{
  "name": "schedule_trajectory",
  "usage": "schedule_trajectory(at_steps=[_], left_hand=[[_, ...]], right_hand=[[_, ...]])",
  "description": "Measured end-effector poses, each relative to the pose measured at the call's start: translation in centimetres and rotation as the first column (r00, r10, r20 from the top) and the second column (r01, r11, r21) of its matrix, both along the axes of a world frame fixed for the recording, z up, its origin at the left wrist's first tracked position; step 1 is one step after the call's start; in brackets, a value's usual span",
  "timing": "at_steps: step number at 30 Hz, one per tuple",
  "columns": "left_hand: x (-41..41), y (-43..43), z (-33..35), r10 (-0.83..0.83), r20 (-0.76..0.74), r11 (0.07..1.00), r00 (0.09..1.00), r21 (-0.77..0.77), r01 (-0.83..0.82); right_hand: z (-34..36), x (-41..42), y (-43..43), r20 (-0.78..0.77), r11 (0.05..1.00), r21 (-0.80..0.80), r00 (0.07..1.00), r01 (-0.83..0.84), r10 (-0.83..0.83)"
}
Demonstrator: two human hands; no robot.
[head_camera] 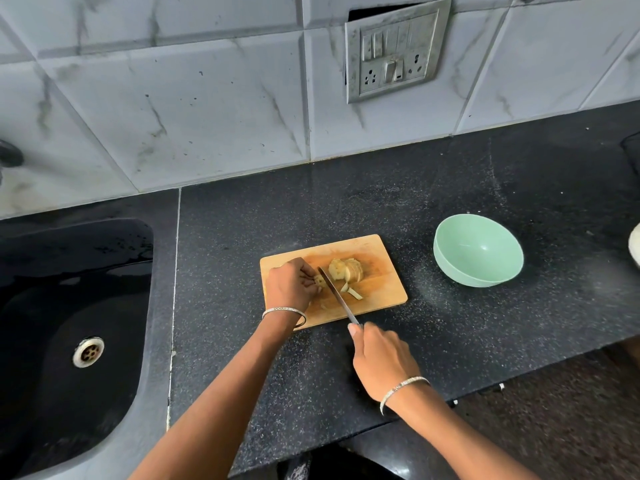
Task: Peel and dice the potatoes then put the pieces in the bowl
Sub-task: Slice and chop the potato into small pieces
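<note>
Two hands work over one wooden cutting board [381, 289] lying on the dark speckled table [242, 237]. The left hand [289, 287] reaches in from below with its wrist bent and its fingers curled down, pinching one small potato piece [319, 280] against the left part of the board. The right hand [381, 362] sits just off the board's near edge, wrapped around the handle of one knife [337, 296], with a fingertip laid by the base of the blade. The blade slants up and left, its tip just beside the pinched piece.

One sliced potato [346, 270] sits mid-board, its slices leaning together, and about two loose strips [353, 292] lie just in front of it. One pale green bowl [478, 251] stands on the table to the right, apart from the board. Each wrist wears one silver bangle [284, 311]. One black sink [69, 271] lies to the left.
</note>
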State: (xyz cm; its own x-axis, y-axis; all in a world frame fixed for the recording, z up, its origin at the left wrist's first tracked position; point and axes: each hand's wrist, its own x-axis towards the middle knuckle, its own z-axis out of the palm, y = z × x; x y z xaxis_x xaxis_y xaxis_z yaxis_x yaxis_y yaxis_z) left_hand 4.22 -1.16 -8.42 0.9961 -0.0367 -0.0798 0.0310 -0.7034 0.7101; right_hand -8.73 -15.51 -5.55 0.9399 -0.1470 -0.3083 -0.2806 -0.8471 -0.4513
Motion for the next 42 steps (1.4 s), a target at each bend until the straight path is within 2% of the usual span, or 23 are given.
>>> schedule_trajectory(at_steps=[5,11,19,24,29,37,42], left_hand=[[-0.2,0.2,-0.1,0.018,-0.026,0.998,1.0,-0.066,-0.02],[0.0,0.1,-0.2,0.011,-0.01,0.999,1.0,-0.043,-0.012],[0.4,0.3,-0.3,-0.014,0.009,1.0,1.0,0.015,0.014],[0.5,0.2,-0.4,-0.025,0.014,0.999,1.0,0.043,0.025],[0.3,-0.2,0.2,0.012,0.009,0.999,1.0,0.045,-0.012],[-0.5,-1.5,0.8,0.035,0.065,0.976,0.997,0.211,-0.048],[-0.2,-1.8,1.3,0.037,0.069,0.944,0.997,0.325,-0.058]], right_hand=[[-0.2,1.0,1.4,-0.008,1.0,0.003,1.0,0.018,-0.018],[-0.6,1.4,1.9,-0.006,0.998,-0.059,1.0,0.019,-0.019],[-0.7,1.9,2.3,-0.046,0.998,-0.056,0.999,0.027,-0.03],[-0.3,2.9,2.7,-0.118,1.0,-0.012,0.993,0.024,-0.026],[-0.4,1.8,1.9,-0.111,0.999,0.033,0.994,0.009,-0.005],[0.7,-0.4,0.3,-0.087,0.984,-0.172,0.996,-0.042,0.027],[1.1,-1.0,0.2,-0.104,0.978,-0.191,0.993,-0.08,0.06]])
